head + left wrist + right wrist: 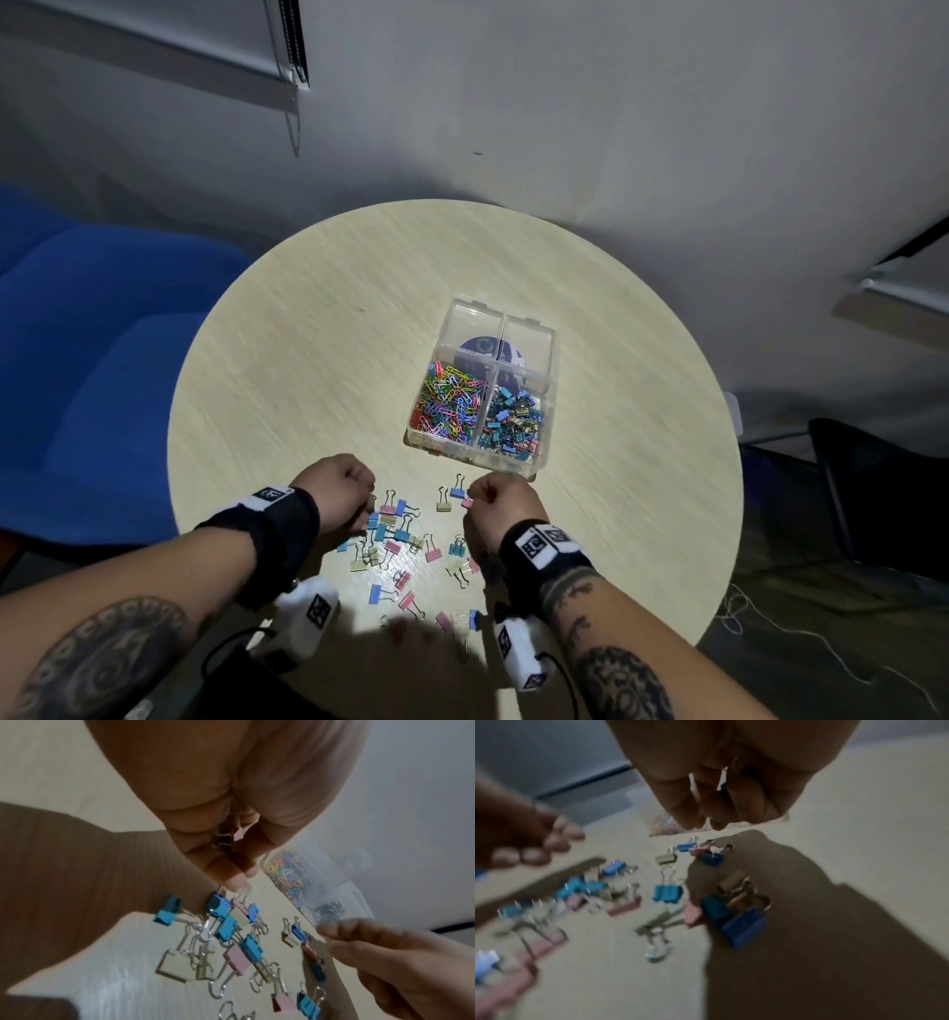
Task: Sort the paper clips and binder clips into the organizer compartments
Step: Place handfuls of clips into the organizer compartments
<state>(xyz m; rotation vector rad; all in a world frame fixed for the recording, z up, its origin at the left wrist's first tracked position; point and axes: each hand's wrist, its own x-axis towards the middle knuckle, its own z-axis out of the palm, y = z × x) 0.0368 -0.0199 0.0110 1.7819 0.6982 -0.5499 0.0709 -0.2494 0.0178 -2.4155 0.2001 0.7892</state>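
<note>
Loose binder clips (pixel 398 539) were scattered on the round table (pixel 308 360) between the two hands. The left hand (pixel 336 485) was curled over the pile, with several clips (pixel 228 837) held in its palm. The right hand (pixel 500 506) was curled too; a dark blue clip (pixel 721 788) was glimpsed between its fingers. The organizer (pixel 485 390) stood just beyond, paper clips (pixel 449 403) filling its near left compartment and small binder clips (pixel 513 421) its near right.

Clear glossy plastic organizer (pixel 544 370), matt pale wood-grain table (pixel 318 360), shiny wire-handled painted-metal binder clips (pixel 405 534).
</note>
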